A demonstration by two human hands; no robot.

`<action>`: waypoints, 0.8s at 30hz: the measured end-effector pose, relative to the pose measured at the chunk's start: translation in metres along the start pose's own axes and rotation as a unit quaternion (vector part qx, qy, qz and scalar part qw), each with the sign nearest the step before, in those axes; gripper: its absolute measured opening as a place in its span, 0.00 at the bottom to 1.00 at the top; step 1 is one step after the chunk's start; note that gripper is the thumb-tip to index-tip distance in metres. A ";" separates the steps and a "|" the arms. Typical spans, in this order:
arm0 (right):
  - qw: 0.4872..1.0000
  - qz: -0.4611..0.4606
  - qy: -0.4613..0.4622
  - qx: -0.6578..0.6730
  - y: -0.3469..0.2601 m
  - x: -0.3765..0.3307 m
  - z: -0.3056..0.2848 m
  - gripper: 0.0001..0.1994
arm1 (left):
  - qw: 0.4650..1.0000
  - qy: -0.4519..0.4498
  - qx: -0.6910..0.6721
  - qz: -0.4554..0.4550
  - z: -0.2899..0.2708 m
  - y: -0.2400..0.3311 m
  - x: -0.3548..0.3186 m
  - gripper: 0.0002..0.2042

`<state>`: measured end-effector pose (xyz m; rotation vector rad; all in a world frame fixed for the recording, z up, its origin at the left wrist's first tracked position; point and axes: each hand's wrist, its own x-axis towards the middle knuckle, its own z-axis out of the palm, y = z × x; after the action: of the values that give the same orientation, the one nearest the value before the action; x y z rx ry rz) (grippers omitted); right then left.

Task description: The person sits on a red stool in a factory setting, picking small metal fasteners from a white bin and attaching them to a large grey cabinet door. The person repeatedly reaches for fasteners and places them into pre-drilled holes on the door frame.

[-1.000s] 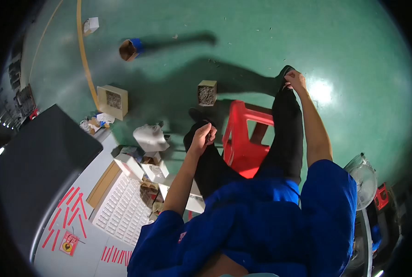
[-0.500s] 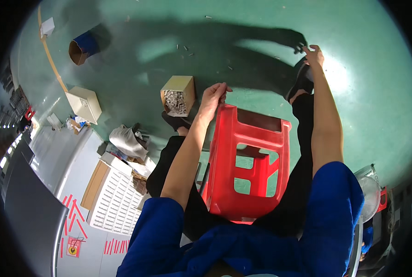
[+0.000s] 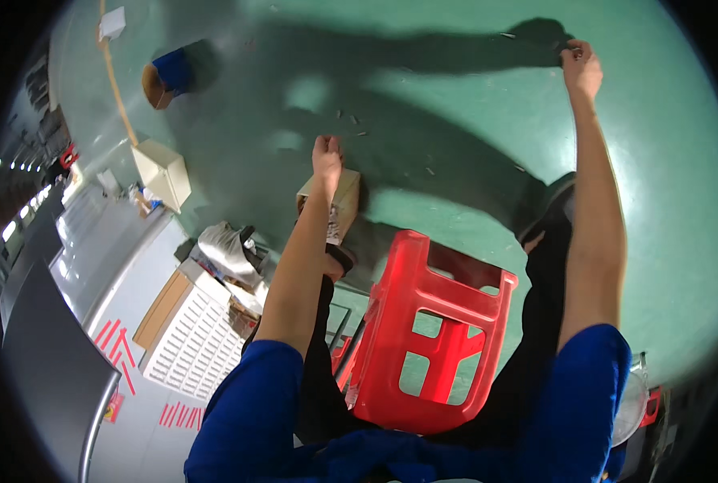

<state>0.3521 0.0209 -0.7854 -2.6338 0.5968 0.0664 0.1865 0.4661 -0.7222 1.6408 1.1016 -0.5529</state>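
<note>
My left hand [image 3: 327,163] is closed, its fingers curled together. It hangs above the upper end of a small cream carton [image 3: 347,196] holding many small pale pieces [image 3: 334,222]; whatever lies inside the fist is hidden. Far out to the right, close to the green floor, my right hand [image 3: 582,69] has its fingertips pinched together. I cannot make out what is between them. Several small pale pieces [image 3: 362,134] lie scattered on the floor between the two hands, and one more small piece [image 3: 508,35] rests left of the right hand.
A red plastic stool [image 3: 407,322] stands between my legs. On the left are a worktop with a white gridded tray [image 3: 190,342], red strips [image 3: 183,415] and a plastic bag [image 3: 228,249]. Beyond sit an open cream box [image 3: 164,173] and a blue bin [image 3: 174,71].
Leaning further forward, I have moved my right hand up and outward, its fingers now pinched. My left hand has shifted left, from beside the stool to above the carton.
</note>
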 end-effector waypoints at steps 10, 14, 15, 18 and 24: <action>0.946 -0.238 -0.220 -0.012 -0.113 -0.063 0.054 0.08 | 0.980 0.062 0.153 0.107 -0.012 -0.032 0.080 0.09; 0.935 -0.232 -0.265 0.047 -0.142 -0.109 0.079 0.09 | 0.958 0.037 0.230 0.166 0.011 -0.019 0.068 0.07; 0.932 -0.224 -0.277 0.066 -0.151 -0.116 0.082 0.10 | 0.952 0.051 0.231 0.192 0.011 -0.025 0.070 0.07; 0.938 -0.218 -0.262 0.067 -0.174 -0.129 0.090 0.12 | 0.929 0.070 0.268 0.247 0.012 -0.032 0.072 0.08; 0.885 -0.354 -0.290 -0.090 -0.194 -0.138 0.097 0.12 | 0.862 -0.001 0.430 0.268 0.018 -0.012 0.055 0.09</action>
<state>0.3134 0.2751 -0.7754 -2.6322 -0.5986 0.6759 0.2047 0.4716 -0.7779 2.5939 0.3122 -0.7155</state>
